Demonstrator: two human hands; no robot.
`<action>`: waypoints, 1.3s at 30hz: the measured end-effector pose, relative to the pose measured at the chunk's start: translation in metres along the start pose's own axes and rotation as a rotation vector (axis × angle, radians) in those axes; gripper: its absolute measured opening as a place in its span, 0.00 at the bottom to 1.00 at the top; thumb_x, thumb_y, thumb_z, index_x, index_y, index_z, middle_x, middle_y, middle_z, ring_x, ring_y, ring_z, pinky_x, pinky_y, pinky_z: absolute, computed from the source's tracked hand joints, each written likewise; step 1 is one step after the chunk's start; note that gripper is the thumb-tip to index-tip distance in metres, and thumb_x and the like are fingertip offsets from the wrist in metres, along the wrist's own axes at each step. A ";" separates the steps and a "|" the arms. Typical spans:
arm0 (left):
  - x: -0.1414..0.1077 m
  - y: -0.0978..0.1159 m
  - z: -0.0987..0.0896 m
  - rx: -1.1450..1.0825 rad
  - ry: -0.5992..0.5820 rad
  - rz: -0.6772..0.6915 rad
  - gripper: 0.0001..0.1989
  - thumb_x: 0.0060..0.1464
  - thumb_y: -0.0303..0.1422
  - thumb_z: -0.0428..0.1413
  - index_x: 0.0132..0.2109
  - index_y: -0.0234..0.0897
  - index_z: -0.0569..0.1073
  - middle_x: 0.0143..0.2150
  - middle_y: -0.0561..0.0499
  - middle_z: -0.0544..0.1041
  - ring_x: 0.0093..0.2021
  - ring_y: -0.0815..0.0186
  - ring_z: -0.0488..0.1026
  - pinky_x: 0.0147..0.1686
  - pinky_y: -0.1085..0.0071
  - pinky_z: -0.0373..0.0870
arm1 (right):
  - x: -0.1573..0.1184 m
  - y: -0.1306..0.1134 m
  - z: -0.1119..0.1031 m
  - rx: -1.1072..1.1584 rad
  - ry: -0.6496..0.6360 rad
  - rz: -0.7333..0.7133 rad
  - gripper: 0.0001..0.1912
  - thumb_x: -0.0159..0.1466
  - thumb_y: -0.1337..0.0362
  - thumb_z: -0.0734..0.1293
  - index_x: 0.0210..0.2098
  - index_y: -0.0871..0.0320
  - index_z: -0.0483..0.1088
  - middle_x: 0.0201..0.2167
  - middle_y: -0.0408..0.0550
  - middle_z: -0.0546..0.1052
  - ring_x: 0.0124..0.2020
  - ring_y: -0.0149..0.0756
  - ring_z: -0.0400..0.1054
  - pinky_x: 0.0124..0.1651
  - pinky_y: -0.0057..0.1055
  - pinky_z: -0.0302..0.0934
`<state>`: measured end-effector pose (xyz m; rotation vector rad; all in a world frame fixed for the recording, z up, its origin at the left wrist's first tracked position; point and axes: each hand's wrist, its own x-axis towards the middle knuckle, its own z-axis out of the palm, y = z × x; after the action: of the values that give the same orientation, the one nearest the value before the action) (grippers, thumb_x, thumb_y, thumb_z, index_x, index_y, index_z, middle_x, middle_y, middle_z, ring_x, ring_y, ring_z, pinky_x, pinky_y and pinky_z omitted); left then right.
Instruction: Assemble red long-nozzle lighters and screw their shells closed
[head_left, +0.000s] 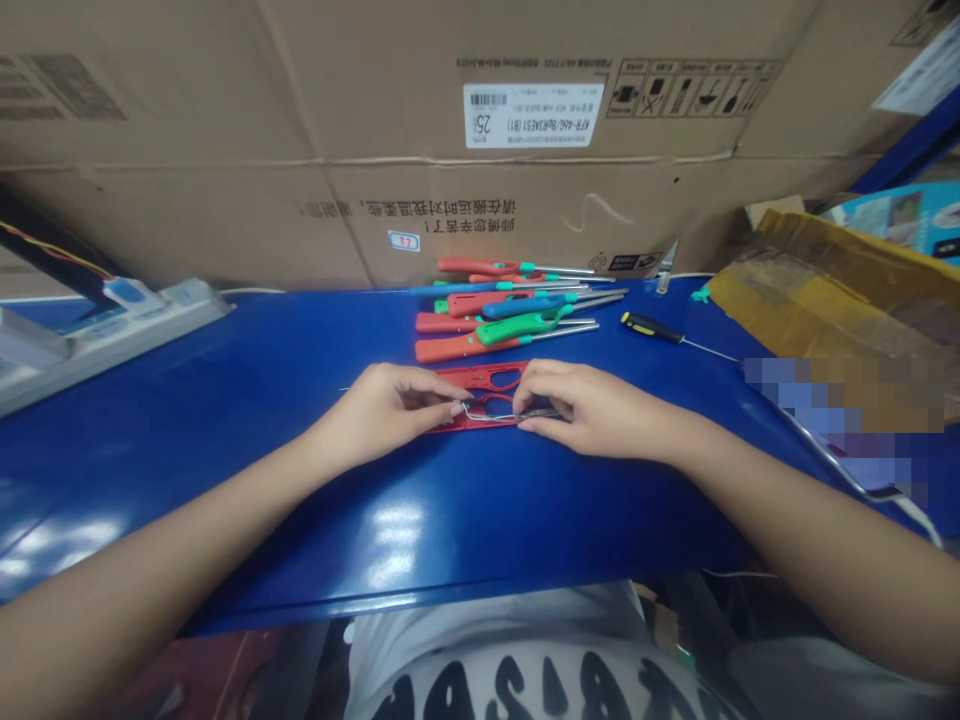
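Note:
Two red lighter shell halves lie one behind the other on the blue table, partly covered by my hands. My left hand is closed, thumb and fingertips pinching a small dark part with a thin pale wire at the nearer half. The wire runs right across that half's opening toward my right hand. My right hand is closed too, its fingers pinched on a thin metal rod at the right end of the shell. The fingers hide part of what they hold.
Behind the hands lies a pile of red, green and blue lighters. A screwdriver and small blade lie to its right. Also present are a power strip, a large carton and yellow-taped cardboard.

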<state>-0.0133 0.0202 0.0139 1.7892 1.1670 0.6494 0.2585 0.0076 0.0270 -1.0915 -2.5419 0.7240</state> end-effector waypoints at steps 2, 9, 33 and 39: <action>-0.001 0.003 0.000 0.003 -0.013 -0.015 0.18 0.50 0.42 0.65 0.45 0.36 0.84 0.41 0.46 0.85 0.39 0.57 0.83 0.41 0.65 0.81 | 0.001 -0.002 0.002 -0.014 0.014 0.031 0.04 0.66 0.65 0.68 0.41 0.56 0.73 0.43 0.45 0.75 0.36 0.31 0.66 0.38 0.28 0.58; -0.003 0.005 0.000 -0.027 -0.027 -0.013 0.18 0.49 0.40 0.67 0.44 0.33 0.82 0.37 0.45 0.85 0.37 0.59 0.82 0.41 0.66 0.80 | 0.002 -0.001 0.006 -0.023 0.029 0.055 0.04 0.66 0.64 0.69 0.40 0.56 0.72 0.42 0.44 0.74 0.33 0.29 0.64 0.36 0.28 0.56; -0.004 0.005 0.008 -0.289 -0.012 -0.218 0.14 0.45 0.37 0.72 0.37 0.35 0.83 0.34 0.48 0.85 0.35 0.65 0.82 0.41 0.71 0.79 | 0.001 -0.005 0.005 -0.151 -0.007 -0.010 0.06 0.66 0.63 0.70 0.41 0.55 0.70 0.42 0.41 0.75 0.37 0.31 0.68 0.34 0.28 0.53; -0.004 0.006 0.011 -0.325 -0.020 -0.240 0.12 0.44 0.36 0.72 0.36 0.35 0.83 0.34 0.49 0.85 0.34 0.67 0.82 0.38 0.74 0.78 | -0.001 -0.002 0.007 -0.130 -0.002 -0.103 0.04 0.67 0.64 0.68 0.42 0.54 0.71 0.43 0.42 0.76 0.39 0.31 0.69 0.35 0.28 0.55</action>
<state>-0.0034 0.0112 0.0138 1.3576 1.1664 0.6362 0.2554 0.0035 0.0224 -0.9902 -2.6560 0.5403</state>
